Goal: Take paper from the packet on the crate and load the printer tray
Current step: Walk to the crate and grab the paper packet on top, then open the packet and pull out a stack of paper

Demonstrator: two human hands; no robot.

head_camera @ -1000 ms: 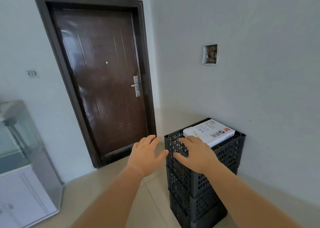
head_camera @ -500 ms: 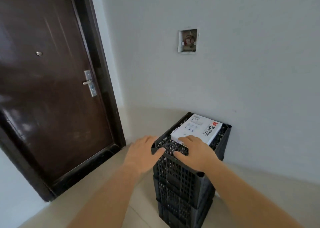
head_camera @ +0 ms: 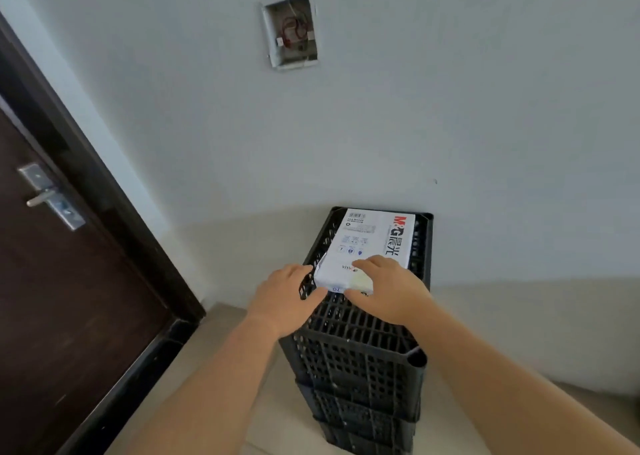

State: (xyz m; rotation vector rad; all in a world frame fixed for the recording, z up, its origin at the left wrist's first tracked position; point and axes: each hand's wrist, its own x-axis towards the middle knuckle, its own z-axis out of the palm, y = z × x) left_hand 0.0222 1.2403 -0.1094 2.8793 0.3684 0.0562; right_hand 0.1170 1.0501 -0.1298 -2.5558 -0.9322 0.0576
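A white paper packet with red and black print lies on top of a stack of black perforated crates against the wall. Its near end looks torn open. My right hand is on that near end, fingers on top and thumb against the front edge. My left hand reaches the packet's near left corner with fingers spread, its thumb touching the crate rim by the corner. No printer is in view.
A dark brown door with a metal handle stands at the left, close to the crates. An open wall box with wires sits in the white wall above. Beige floor tiles surround the stack.
The view has swung right and closer to the crates. Both hands moved forward from the crate's near rim to the packet's near end.
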